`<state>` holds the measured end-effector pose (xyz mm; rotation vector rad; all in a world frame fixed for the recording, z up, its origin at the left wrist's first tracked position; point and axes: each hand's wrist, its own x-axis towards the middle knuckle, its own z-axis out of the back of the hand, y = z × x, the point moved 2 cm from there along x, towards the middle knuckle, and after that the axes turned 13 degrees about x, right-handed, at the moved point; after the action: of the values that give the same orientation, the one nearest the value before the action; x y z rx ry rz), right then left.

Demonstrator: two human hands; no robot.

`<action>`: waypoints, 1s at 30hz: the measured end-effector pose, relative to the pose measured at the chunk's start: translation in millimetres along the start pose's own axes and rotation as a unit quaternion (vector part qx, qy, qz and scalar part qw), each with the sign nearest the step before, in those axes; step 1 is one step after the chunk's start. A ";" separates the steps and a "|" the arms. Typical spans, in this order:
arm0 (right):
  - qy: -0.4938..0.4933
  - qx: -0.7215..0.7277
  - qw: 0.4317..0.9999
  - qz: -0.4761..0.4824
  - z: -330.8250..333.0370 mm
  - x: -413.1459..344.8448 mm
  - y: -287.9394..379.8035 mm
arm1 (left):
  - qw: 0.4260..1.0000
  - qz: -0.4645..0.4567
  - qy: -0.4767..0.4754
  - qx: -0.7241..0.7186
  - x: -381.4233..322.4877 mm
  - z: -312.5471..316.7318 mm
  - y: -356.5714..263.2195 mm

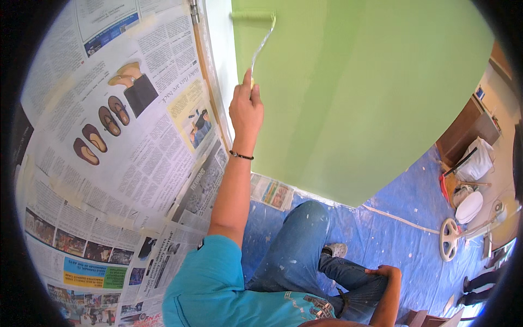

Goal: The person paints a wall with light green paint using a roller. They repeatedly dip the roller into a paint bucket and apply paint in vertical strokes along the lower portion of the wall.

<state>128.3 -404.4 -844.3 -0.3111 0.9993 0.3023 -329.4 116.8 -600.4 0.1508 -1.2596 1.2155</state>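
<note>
My left hand (247, 108) grips the handle of a paint roller (254, 15), index finger stretched along it and arm reaching up. The green roller sleeve lies against a green-painted wall (367, 90), near its left edge beside a white strip (222, 57). A darker green band runs down the wall's middle. At lower right, my right hand (384, 272) rests on my bent leg in paint-spotted jeans (294, 249); nothing shows in it, and its fingers are partly hidden.
Taped newspaper (122, 163) covers the surface at left, beside a metal hinge (194, 11). Paint-spotted blue sheeting (408, 245) covers the floor. A stand fan (448, 240), a white bag (476, 159) and brown boards (470, 133) stand at right. Another person's legs (482, 286) show at the right rim.
</note>
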 end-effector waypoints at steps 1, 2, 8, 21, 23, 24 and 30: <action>0.003 -0.002 1.000 -0.003 -0.7 -1.3 -0.6 | 0.999 -0.024 -0.024 0.004 -7.0 0.2 2.6; -0.001 -0.004 1.000 -0.002 0.3 -1.3 0.0 | 1.000 0.002 0.010 0.022 -21.0 -1.2 8.5; 0.000 0.002 1.000 0.007 -0.4 1.1 -2.2 | 0.999 0.021 0.045 0.017 -69.4 -7.2 26.8; 0.001 0.002 1.000 0.022 2.1 7.7 -3.5 | 0.998 -0.018 -0.053 0.027 151.3 57.2 -95.0; -0.001 0.001 1.000 0.024 2.9 8.9 -3.2 | 0.998 -0.020 -0.062 0.022 183.3 67.7 -111.3; -0.002 0.001 1.000 0.025 2.7 9.5 -3.1 | 0.997 -0.024 -0.065 0.020 199.3 72.6 -118.4; 0.001 0.000 1.000 0.030 -0.4 13.1 -5.2 | 0.989 -0.075 -0.121 0.030 291.0 95.6 -160.7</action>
<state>136.6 -407.9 -855.1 -0.2820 1.0117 0.3568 -320.4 161.0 -257.5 0.4414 -1.3950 1.1286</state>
